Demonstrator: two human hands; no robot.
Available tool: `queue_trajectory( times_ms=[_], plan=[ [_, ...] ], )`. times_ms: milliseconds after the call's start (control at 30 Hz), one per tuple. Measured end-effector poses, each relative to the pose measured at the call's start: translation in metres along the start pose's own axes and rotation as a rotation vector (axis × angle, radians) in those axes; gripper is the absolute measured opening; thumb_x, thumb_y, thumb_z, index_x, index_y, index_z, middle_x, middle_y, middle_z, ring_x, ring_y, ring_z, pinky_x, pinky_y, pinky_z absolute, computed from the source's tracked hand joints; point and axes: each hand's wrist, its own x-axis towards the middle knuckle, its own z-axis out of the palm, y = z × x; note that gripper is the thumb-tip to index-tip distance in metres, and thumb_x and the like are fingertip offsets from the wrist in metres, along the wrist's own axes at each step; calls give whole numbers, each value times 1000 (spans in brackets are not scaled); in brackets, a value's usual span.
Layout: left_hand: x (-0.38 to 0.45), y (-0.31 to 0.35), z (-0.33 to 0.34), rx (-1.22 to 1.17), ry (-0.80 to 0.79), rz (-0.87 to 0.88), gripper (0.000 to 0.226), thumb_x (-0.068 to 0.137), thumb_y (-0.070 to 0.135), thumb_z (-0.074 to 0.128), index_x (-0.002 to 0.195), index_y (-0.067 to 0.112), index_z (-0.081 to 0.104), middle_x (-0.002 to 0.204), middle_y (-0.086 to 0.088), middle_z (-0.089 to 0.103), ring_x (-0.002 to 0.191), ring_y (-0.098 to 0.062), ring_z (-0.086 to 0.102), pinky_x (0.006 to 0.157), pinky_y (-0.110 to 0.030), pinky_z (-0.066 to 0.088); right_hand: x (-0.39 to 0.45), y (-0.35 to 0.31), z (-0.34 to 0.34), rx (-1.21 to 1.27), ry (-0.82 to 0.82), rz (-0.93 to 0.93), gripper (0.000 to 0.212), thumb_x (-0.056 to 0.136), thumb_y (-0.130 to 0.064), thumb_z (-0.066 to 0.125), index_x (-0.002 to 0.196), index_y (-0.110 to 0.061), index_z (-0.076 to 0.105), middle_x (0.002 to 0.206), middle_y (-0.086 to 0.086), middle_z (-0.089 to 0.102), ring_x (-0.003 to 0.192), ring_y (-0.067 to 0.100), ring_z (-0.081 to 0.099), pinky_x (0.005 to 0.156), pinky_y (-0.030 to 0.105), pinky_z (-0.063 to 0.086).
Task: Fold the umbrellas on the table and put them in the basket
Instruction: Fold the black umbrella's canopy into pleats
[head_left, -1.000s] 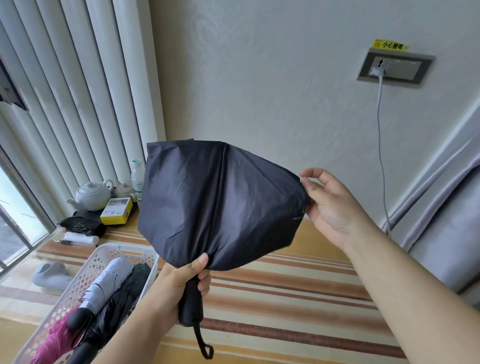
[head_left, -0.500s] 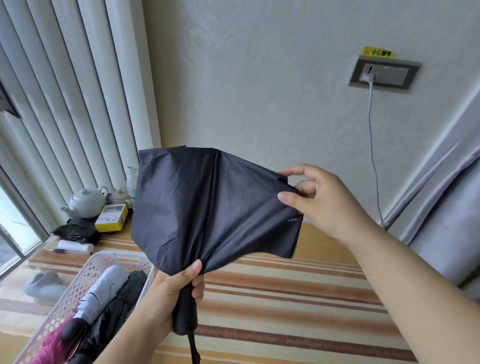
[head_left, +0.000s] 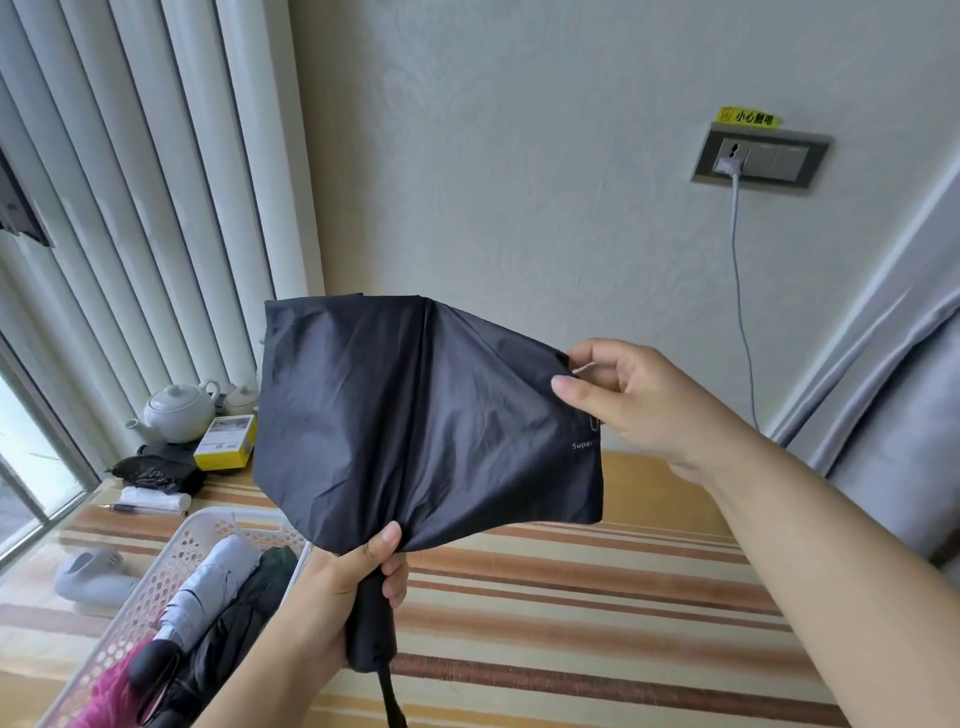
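Left hand (head_left: 358, 597) grips the black umbrella (head_left: 415, 415) by its handle, shaft upright; canopy fans up and right, where the right hand (head_left: 639, 400) pinches its edge, probably the strap; basket (head_left: 171, 561) waits lower left.

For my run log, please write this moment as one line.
step: folding | left hand: grips umbrella handle | right hand: pinches canopy edge | basket: holds other umbrellas
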Motion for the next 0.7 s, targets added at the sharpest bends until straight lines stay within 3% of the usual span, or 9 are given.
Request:
queue_trajectory(
  times_ms=[100, 167, 300, 367, 467, 567, 633, 700],
  plan=[
    [0, -2, 1, 23, 2, 25, 32, 71, 10, 74, 85, 7, 46, 54, -4, 35, 42, -14, 36, 40, -23, 36, 0, -1, 3, -168, -102, -6, 9, 92, -19, 63, 93, -22, 72, 92, -7, 73, 87, 10, 67, 87, 33, 51],
    [0, -3, 3, 26, 6, 26, 19, 77, 9, 63, 82, 7, 45, 54, -4, 35, 41, -14, 36, 39, -23, 36, 0, 0, 4, -239, -140, -2, 16, 90, -10, 66, 92, -24, 72, 93, -9, 73, 89, 9, 66, 92, 33, 51],
    [2, -1, 2, 26, 60, 41, 21, 76, 18, 57, 70, 9, 38, 52, -6, 33, 41, -15, 35, 39, -21, 37, -1, -1, -10, 43, 278, -40, 25, 84, 1, 68, 81, -24, 66, 69, -4, 53, 67, 11, 51, 75, 26, 44],
    [3, 0, 0, -4, 70, 65, 20, 76, 19, 56, 71, 10, 38, 53, -5, 32, 41, -15, 34, 39, -21, 36, -2, -2, -18, 124, 327, -21, 22, 86, -1, 67, 83, -23, 66, 63, -3, 49, 63, 11, 47, 73, 25, 41],
    [3, 2, -2, -72, 35, 72, 27, 73, 22, 64, 72, 12, 39, 53, -4, 29, 40, -13, 33, 38, -21, 35, -2, 2, -18, 51, 262, 72, 11, 89, -17, 67, 95, -25, 62, 77, 0, 61, 76, 13, 56, 85, 31, 46],
    [1, 6, -1, -57, -20, 47, 61, 45, 37, 93, 68, 11, 43, 53, -4, 30, 41, -14, 33, 38, -23, 37, 3, 9, -6, 1, 88, 231, 37, 90, -44, 58, 126, -36, 50, 105, -7, 65, 102, 11, 61, 104, 41, 44],
    [-1, 5, 0, -27, -35, 27, 53, 54, 30, 90, 66, 9, 44, 52, -5, 31, 41, -15, 33, 38, -24, 37, 7, 10, 2, 103, 2, 203, 52, 83, -56, 58, 132, -47, 43, 111, -1, 67, 107, 15, 62, 106, 43, 43],
    [0, 4, 2, -14, -30, 52, 30, 72, 8, 73, 77, 7, 43, 53, -6, 32, 40, -15, 34, 37, -25, 36, 10, 6, 3, 187, -18, 96, 46, 77, -59, 62, 121, -54, 49, 112, 16, 68, 105, 28, 65, 104, 45, 44]
  ],
)
